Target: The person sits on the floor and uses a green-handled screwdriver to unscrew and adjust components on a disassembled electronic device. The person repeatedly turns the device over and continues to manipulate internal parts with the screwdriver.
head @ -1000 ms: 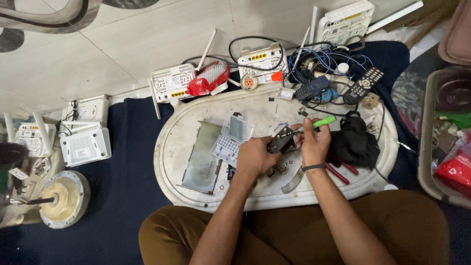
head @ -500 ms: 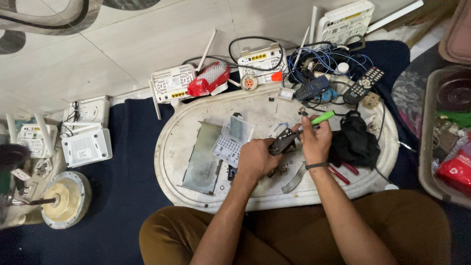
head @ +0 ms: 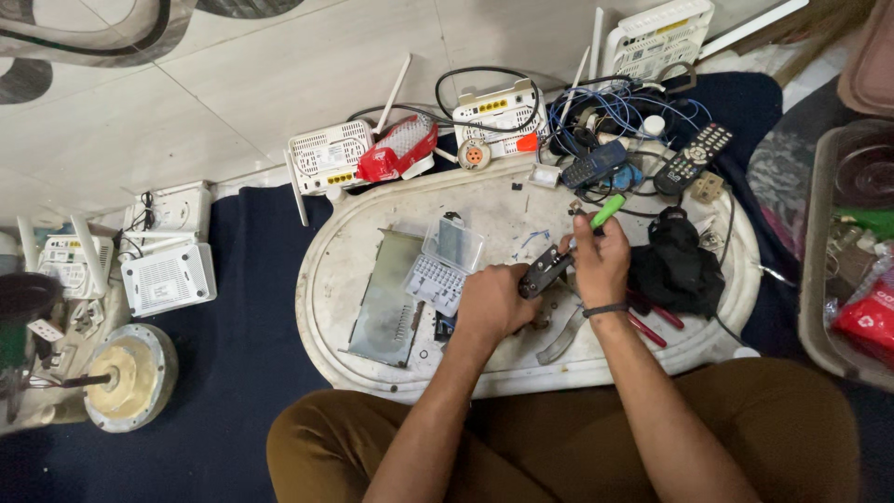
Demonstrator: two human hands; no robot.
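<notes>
The left hand (head: 492, 303) is closed around a small dark oblong metal part (head: 545, 272), long axis rising toward upper right. The right hand (head: 601, 261) pinches a green-handled screwdriver (head: 605, 211), handle pointing up-right, tip hidden, above the white oval tray (head: 372, 214).

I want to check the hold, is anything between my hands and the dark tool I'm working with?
Nothing visible. The left hand wraps one end of the dark hand tool and the right hand, holding a green-handled screwdriver, touches its other end.
</notes>
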